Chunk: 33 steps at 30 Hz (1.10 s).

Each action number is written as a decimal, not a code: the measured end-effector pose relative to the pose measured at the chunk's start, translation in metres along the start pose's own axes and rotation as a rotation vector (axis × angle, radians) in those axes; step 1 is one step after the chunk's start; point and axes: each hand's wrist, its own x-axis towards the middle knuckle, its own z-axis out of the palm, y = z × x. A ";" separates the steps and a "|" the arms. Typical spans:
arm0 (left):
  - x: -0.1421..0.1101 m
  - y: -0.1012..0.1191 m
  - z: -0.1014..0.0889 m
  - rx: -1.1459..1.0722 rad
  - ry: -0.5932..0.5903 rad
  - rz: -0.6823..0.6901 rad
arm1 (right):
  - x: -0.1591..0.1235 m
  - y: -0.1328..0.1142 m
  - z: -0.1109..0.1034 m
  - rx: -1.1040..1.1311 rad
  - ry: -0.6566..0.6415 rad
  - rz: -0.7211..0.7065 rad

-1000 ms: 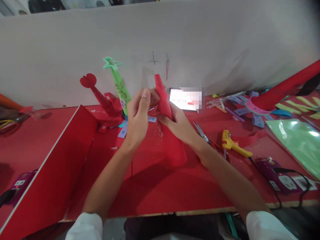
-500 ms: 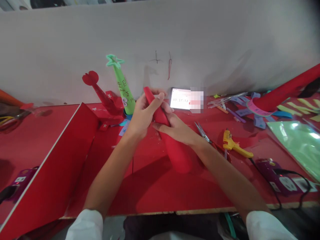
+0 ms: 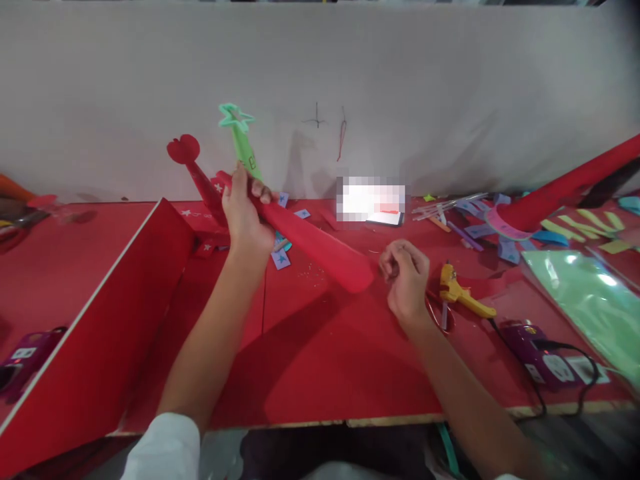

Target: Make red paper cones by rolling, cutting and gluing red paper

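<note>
My left hand is wrapped around the narrow upper part of a red paper cone. The cone slants across the table, its wide, rounded end toward my right hand. That right hand is apart from the cone, with its fingers curled in over the scissors' spot; whatever is in them is hidden. Just below it, a thin red handle loop of the scissors shows, while the blades are out of sight. Behind my left hand stands a green paper cone with a mint star on top, partly covered.
A yellow glue gun lies right of my right hand, its cord near a purple power box. A red board rises on the left. A phone leans at the wall. Farther right are paper strips and a green sheet.
My right hand has let go of the red cone and moved right, over the scissors. My left hand has shifted left with the cone, which now lies flatter.
</note>
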 end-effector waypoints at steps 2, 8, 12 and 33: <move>0.008 -0.003 -0.007 0.002 0.080 0.081 | -0.009 0.012 -0.002 -0.051 -0.020 0.061; 0.001 0.001 -0.001 0.021 0.202 0.096 | -0.011 0.025 0.008 -0.025 -0.079 0.056; -0.016 -0.002 0.014 0.005 0.131 0.044 | -0.007 0.027 0.009 0.155 -0.063 0.137; -0.023 -0.003 0.019 0.198 -0.071 0.031 | -0.016 0.018 0.004 0.173 -0.270 0.322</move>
